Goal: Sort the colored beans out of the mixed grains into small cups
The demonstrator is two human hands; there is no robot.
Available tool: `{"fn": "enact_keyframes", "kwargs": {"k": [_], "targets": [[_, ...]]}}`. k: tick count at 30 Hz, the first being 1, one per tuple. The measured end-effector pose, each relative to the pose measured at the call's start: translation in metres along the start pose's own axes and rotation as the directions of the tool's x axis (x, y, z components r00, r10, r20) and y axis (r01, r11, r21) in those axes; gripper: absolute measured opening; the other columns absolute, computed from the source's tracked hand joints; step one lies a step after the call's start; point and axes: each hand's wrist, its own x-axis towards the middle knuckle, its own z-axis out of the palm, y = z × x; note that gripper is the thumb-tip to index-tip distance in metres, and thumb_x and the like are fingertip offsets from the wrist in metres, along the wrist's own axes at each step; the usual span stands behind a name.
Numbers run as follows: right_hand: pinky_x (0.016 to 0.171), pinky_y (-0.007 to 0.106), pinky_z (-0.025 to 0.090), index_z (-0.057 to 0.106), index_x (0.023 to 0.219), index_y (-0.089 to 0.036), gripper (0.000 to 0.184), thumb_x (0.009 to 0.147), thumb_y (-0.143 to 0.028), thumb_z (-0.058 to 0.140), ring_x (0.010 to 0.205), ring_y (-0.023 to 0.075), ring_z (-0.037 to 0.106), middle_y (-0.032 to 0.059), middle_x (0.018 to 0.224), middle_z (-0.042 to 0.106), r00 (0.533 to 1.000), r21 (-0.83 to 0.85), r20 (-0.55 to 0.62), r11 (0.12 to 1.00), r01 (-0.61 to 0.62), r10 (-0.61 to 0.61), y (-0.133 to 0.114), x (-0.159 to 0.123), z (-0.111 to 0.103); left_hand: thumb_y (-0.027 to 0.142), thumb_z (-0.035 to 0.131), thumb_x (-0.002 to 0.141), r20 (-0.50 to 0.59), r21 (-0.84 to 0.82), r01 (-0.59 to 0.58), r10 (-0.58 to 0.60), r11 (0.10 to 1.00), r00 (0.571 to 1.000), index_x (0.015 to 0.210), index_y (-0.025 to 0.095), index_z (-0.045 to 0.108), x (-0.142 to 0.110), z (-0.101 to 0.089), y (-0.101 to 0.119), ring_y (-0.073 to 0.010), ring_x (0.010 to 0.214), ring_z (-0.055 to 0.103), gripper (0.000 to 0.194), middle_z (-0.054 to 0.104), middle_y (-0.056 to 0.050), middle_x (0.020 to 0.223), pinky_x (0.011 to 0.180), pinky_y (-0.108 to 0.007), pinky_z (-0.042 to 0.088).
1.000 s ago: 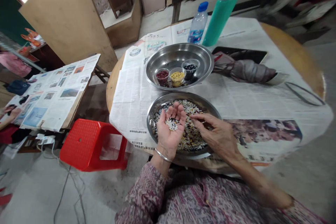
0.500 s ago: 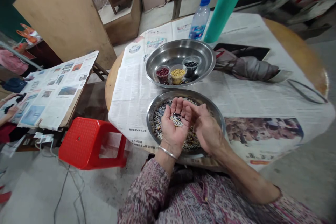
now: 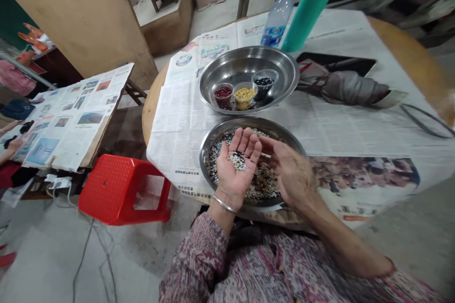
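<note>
My left hand [image 3: 236,163] lies palm up and cupped over the near steel basin. A small heap of white and dark seeds [image 3: 237,161] rests in its palm. My right hand [image 3: 295,170] is just to the right, its fingers loosely stretched toward my left fingertips; I see nothing held in it. Under both hands, the near steel basin [image 3: 209,135] holds a mix of white, black, yellow and brownish seeds and beans. Behind it, the far steel basin [image 3: 284,64] contains clear cups of red beans [image 3: 223,92], yellow beans [image 3: 245,93] and black beans [image 3: 265,82].
Newspaper [image 3: 177,118] covers the round table. At the back stand a water bottle [image 3: 277,21] and a green bottle [image 3: 311,14]. A folded grey umbrella [image 3: 348,87] lies right, beside a dark flat item [image 3: 336,63]. A red stool [image 3: 106,189] stands left. Another person's hands show far left.
My right hand has drawn slightly right, away from my left fingers. The left hand still holds the seeds, nearly in place. The view has shifted slightly.
</note>
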Motion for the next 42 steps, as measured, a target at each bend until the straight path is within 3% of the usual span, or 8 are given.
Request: {"fn": "enact_keyframes", "kwargs": {"k": [4, 10, 13, 16, 20, 26, 31, 42], "targets": [[0.095, 0.047, 0.055, 0.073, 0.105, -0.029, 0.024, 0.092, -0.045, 0.061, 0.103, 0.0256, 0.069, 0.0069, 0.111, 0.074, 0.952, -0.319, 0.02, 0.9, 0.296, -0.306, -0.012, -0.01, -0.014, 0.023, 0.033, 0.105, 0.018, 0.051, 0.025, -0.026, 0.998, 1.0, 0.113, 0.015, 0.07, -0.004, -0.001, -0.001, -0.0206, 0.123, 0.065, 0.039, 0.063, -0.013, 0.137, 0.097, -0.035, 0.057], [0.089, 0.041, 0.059, 0.073, 0.098, -0.027, 0.013, 0.092, -0.028, 0.062, 0.092, 0.0223, 0.071, 0.0053, 0.099, 0.076, 0.831, -0.385, 0.29, 0.737, 0.555, -0.475, -0.03, -0.016, -0.01, 0.009, 0.04, 0.1, 0.072, 0.019, -0.031, 0.029, 0.999, 0.997, 0.118, 0.015, 0.069, -0.003, -0.001, -0.003, -0.0164, 0.123, 0.065, 0.035, 0.067, -0.01, 0.133, 0.104, -0.031, 0.052], [0.092, 0.043, 0.058, 0.073, 0.103, -0.026, 0.017, 0.093, -0.027, 0.059, 0.097, 0.023, 0.071, 0.0065, 0.104, 0.076, 0.808, -0.418, 0.308, 0.691, 0.59, -0.503, -0.029, -0.01, -0.006, 0.008, 0.043, 0.099, 0.064, 0.047, -0.034, 0.031, 0.998, 0.997, 0.116, 0.014, 0.071, -0.004, 0.0, -0.006, -0.0174, 0.121, 0.067, 0.033, 0.071, -0.01, 0.125, 0.106, -0.032, 0.051], [0.095, 0.044, 0.057, 0.073, 0.106, -0.026, 0.021, 0.094, -0.028, 0.056, 0.103, 0.0241, 0.07, 0.0075, 0.107, 0.075, 0.812, -0.453, 0.306, 0.674, 0.584, -0.498, -0.028, -0.003, -0.006, 0.028, 0.044, 0.103, 0.075, 0.094, -0.016, 0.009, 0.995, 0.997, 0.111, 0.014, 0.073, -0.006, 0.001, -0.006, -0.0207, 0.123, 0.066, 0.033, 0.072, -0.013, 0.122, 0.105, -0.033, 0.051], [0.094, 0.042, 0.057, 0.073, 0.107, -0.025, 0.021, 0.094, -0.026, 0.056, 0.102, 0.0234, 0.07, 0.0077, 0.107, 0.075, 0.807, -0.464, 0.314, 0.66, 0.591, -0.501, -0.028, 0.001, -0.006, 0.062, 0.027, 0.102, 0.115, 0.071, 0.011, -0.019, 0.997, 0.993, 0.11, 0.013, 0.073, -0.008, 0.0, -0.003, -0.0281, 0.13, 0.061, 0.068, 0.071, -0.017, 0.124, 0.102, -0.04, 0.054], [0.099, 0.046, 0.054, 0.073, 0.11, -0.023, 0.027, 0.096, -0.018, 0.05, 0.104, 0.0243, 0.068, 0.0082, 0.108, 0.073, 0.702, -0.476, 0.431, 0.519, 0.711, -0.567, -0.019, 0.002, -0.002, 0.048, 0.026, 0.106, 0.161, 0.056, -0.001, -0.008, 0.998, 0.987, 0.114, 0.013, 0.072, -0.005, -0.004, -0.005, -0.0246, 0.13, 0.061, 0.058, 0.067, -0.013, 0.134, 0.115, -0.037, 0.045], [0.097, 0.045, 0.053, 0.072, 0.114, -0.021, 0.028, 0.095, -0.017, 0.052, 0.102, 0.0255, 0.064, 0.0099, 0.106, 0.071, 0.621, -0.512, 0.557, 0.361, 0.779, -0.551, -0.018, -0.002, 0.003, 0.053, 0.017, 0.105, 0.181, 0.076, -0.006, -0.008, 0.997, 0.983, 0.12, 0.014, 0.07, -0.004, -0.004, -0.006, -0.026, 0.14, 0.053, 0.067, 0.064, -0.013, 0.141, 0.123, -0.041, 0.034], [0.083, 0.036, 0.054, 0.067, 0.095, -0.02, 0.014, 0.094, -0.013, 0.055, 0.09, 0.0209, 0.064, 0.0061, 0.094, 0.07, 0.548, -0.436, 0.644, 0.332, 0.836, -0.533, -0.02, -0.008, -0.004, 0.059, 0.019, 0.103, 0.164, 0.013, -0.02, 0.018, 1.0, 0.986, 0.118, 0.015, 0.071, -0.003, -0.007, -0.006, -0.0279, 0.14, 0.052, 0.07, 0.064, -0.014, 0.14, 0.122, -0.047, 0.036]]}}
